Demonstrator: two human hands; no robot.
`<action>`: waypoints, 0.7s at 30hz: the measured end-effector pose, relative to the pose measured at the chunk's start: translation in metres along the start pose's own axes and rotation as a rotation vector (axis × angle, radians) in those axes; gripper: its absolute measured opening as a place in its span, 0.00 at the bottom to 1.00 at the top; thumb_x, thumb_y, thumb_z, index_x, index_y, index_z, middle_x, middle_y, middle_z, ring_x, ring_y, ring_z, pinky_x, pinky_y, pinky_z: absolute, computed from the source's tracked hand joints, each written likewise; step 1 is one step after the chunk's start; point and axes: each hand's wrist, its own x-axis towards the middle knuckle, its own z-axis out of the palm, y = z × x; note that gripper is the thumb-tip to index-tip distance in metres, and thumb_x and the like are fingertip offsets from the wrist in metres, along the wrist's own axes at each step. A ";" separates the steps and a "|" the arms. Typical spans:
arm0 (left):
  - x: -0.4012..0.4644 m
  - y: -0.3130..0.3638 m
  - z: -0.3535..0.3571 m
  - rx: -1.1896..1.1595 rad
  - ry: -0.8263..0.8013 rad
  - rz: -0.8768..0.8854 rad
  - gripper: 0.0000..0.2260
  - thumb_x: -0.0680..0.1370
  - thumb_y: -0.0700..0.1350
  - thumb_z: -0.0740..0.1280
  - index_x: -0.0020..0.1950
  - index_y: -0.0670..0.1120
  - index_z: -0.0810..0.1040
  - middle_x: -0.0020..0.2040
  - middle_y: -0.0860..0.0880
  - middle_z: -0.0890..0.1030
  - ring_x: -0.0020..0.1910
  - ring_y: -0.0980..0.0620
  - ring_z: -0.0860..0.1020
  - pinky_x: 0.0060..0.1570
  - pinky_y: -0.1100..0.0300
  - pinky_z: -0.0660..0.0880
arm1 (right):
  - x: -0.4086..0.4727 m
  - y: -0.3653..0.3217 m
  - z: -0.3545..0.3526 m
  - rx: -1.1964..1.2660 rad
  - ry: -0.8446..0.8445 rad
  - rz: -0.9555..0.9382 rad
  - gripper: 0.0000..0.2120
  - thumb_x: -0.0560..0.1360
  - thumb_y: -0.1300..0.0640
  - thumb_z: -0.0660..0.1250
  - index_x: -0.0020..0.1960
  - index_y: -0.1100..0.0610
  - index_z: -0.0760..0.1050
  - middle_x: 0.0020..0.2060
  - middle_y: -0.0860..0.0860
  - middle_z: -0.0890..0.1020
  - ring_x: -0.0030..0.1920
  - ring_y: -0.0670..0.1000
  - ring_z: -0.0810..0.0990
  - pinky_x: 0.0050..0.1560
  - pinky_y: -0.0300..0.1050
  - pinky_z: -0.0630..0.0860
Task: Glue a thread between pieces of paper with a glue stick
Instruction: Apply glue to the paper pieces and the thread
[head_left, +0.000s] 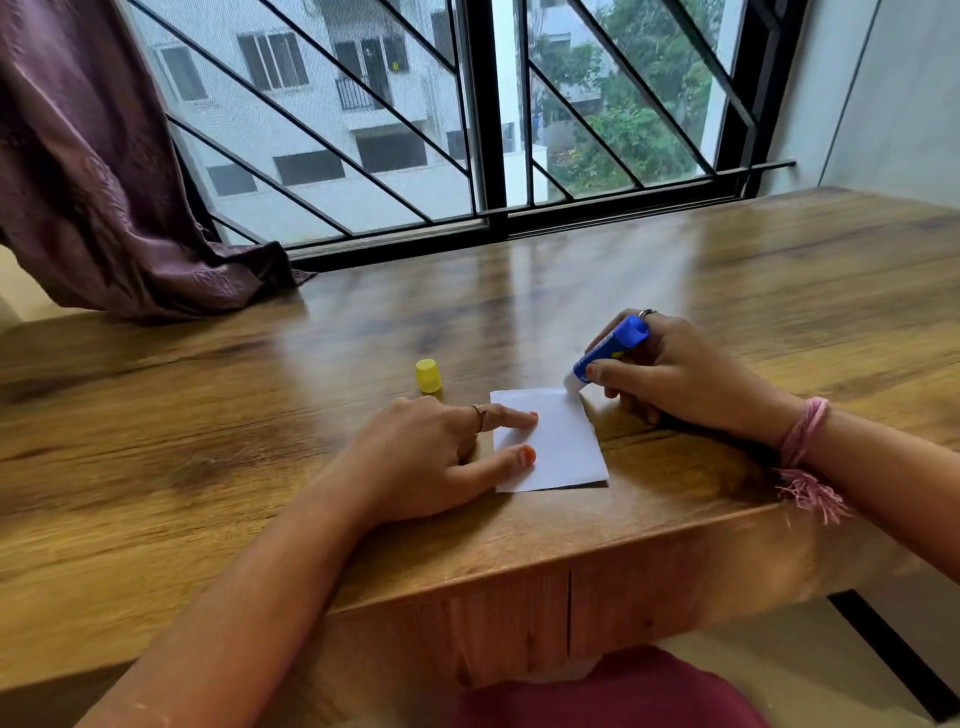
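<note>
A small white piece of paper (558, 441) lies flat on the wooden table (260, 415) near its front edge. My left hand (431, 457) presses two fingertips on the paper's left side, fingers spread. My right hand (675, 374) grips a blue glue stick (610, 353), tilted, with its white tip touching the paper's far right corner. The glue stick's yellow cap (428, 375) stands on the table just behind my left hand. A dark edge shows under the paper's near side. No thread lies on the table.
A window with black bars (467, 130) runs along the table's far edge. A purple curtain (104, 182) drapes onto the table's far left corner. A wall (893, 93) stands at the right. Pink threads (802, 441) are tied around my right wrist.
</note>
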 end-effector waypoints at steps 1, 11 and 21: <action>0.000 0.000 0.000 0.005 0.000 0.003 0.25 0.71 0.73 0.49 0.65 0.70 0.66 0.27 0.57 0.74 0.33 0.65 0.73 0.28 0.65 0.58 | 0.000 0.000 0.000 -0.004 0.000 0.001 0.06 0.73 0.59 0.69 0.47 0.62 0.77 0.29 0.52 0.81 0.22 0.49 0.75 0.24 0.40 0.72; 0.000 -0.002 0.000 0.021 -0.001 0.007 0.24 0.71 0.72 0.49 0.66 0.70 0.66 0.24 0.55 0.71 0.34 0.66 0.73 0.29 0.65 0.58 | 0.000 -0.001 -0.001 -0.008 0.000 0.019 0.08 0.72 0.58 0.70 0.45 0.63 0.77 0.28 0.50 0.80 0.22 0.45 0.75 0.23 0.36 0.70; -0.001 0.000 0.000 0.032 -0.003 0.012 0.24 0.72 0.71 0.49 0.66 0.69 0.67 0.24 0.53 0.70 0.34 0.65 0.73 0.28 0.66 0.57 | -0.005 -0.006 -0.002 -0.051 -0.048 -0.018 0.04 0.72 0.59 0.70 0.44 0.59 0.78 0.28 0.50 0.78 0.25 0.44 0.74 0.28 0.36 0.70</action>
